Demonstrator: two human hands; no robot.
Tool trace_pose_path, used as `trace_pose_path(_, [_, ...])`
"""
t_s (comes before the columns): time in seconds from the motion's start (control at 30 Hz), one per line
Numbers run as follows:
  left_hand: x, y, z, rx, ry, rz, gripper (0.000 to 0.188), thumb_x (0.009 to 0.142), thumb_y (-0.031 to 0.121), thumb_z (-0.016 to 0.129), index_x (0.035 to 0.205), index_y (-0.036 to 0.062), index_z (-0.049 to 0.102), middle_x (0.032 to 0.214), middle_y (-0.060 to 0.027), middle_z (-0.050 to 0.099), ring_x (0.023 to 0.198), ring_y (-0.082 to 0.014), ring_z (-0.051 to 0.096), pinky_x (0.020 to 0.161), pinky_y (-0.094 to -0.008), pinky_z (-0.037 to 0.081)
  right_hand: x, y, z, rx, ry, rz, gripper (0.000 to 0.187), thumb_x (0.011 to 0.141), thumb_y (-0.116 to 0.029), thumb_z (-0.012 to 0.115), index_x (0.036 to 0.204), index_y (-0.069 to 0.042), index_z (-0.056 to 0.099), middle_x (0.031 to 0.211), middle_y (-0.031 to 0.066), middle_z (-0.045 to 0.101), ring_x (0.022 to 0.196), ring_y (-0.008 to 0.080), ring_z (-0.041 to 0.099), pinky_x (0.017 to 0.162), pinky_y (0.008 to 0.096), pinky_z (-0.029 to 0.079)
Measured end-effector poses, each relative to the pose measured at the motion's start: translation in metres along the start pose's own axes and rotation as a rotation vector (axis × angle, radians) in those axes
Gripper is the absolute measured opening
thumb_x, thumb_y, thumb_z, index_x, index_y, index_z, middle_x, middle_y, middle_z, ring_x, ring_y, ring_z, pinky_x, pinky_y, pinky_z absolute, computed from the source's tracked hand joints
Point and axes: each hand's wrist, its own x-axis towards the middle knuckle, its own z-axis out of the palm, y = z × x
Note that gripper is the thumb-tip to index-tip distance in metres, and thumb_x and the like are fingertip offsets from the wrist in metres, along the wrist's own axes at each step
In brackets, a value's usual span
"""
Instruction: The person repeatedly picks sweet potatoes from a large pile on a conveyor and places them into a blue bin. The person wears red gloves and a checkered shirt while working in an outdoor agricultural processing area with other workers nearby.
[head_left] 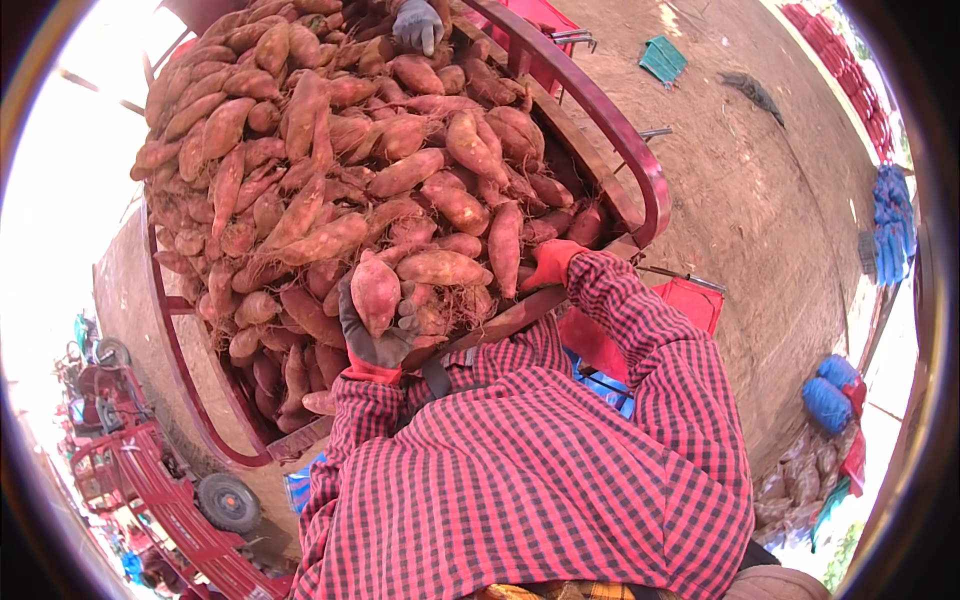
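A large heap of red-skinned sweet potatoes [320, 235] with thin roots fills a metal-railed cart bed [572, 160]. At the heap's near edge, my left hand [378, 345], in a grey-palmed glove with a red cuff, is closed around a plump sweet potato [376, 293]. Its thumb and fingers lie on either side of it. My right hand [553, 264], in a red glove, reaches into the near right corner of the bed, close to a long upright sweet potato [505, 248]. Its fingertips are mostly hidden, so its grip is unclear.
Another person's grey-gloved hand [418, 26] rests on the far side of the heap. Red crates [690, 304] stand beside the cart at right. A green piece [663, 60] lies on the dirt floor. Blue bundles [830, 393] sit far right; a red vehicle [150, 480] stands lower left.
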Motion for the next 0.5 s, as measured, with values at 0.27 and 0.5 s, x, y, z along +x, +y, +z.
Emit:
trace_pose_path(0.27, [-0.006, 0.004, -0.019, -0.091, -0.114, -0.045, 0.062, 0.098, 0.058, 0.061, 0.138, 0.0100, 0.059, 0.131, -0.0151, 0.066, 0.106, -0.0309, 0.068, 0.080, -0.0400, 0.057, -0.010, -0.004, -0.013, 0.108, 0.210, -0.071, 0.089, 0.059, -0.048, 0.087, 0.131, -0.001, 0.063, 0.123, 0.0233, 0.070, 0.121, 0.0362, 0.066, 0.103, 0.0418, 0.051])
trace_pose_path(0.5, [-0.001, 0.006, -0.021, 0.060, -0.165, 0.059, 0.050, 0.101, 0.044, 0.064, 0.136, 0.0084, 0.059, 0.130, -0.0121, 0.067, 0.114, -0.0327, 0.066, 0.089, -0.0451, 0.059, -0.096, 0.019, -0.042, 1.200, 0.302, -0.188, 0.068, 0.081, -0.031, 0.080, 0.140, -0.007, 0.057, 0.113, 0.0081, 0.068, 0.094, 0.0237, 0.069, 0.089, 0.0394, 0.057])
